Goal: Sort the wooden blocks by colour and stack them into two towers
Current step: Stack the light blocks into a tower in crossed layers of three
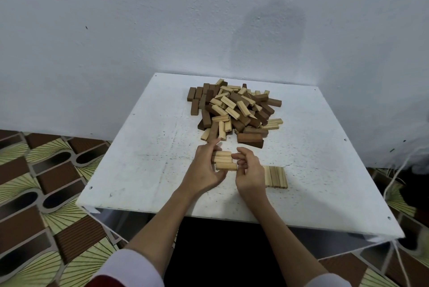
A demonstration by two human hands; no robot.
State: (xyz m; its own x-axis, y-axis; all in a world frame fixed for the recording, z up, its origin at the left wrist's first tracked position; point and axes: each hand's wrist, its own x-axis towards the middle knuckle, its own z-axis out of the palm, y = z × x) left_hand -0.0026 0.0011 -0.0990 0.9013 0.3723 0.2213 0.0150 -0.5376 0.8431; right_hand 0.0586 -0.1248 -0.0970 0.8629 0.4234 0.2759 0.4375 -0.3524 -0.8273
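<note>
Three pale blocks are gripped between left hand and right hand; bare surface is seen at 9 o'clock.

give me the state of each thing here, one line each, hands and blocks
left hand: grips the three light blocks
right hand: fingers curled against the same blocks' ends
three light blocks: side by side, held between both hands
laid light blocks: flat row on the table
mixed pile: unsorted, light and dark jumbled
</note>
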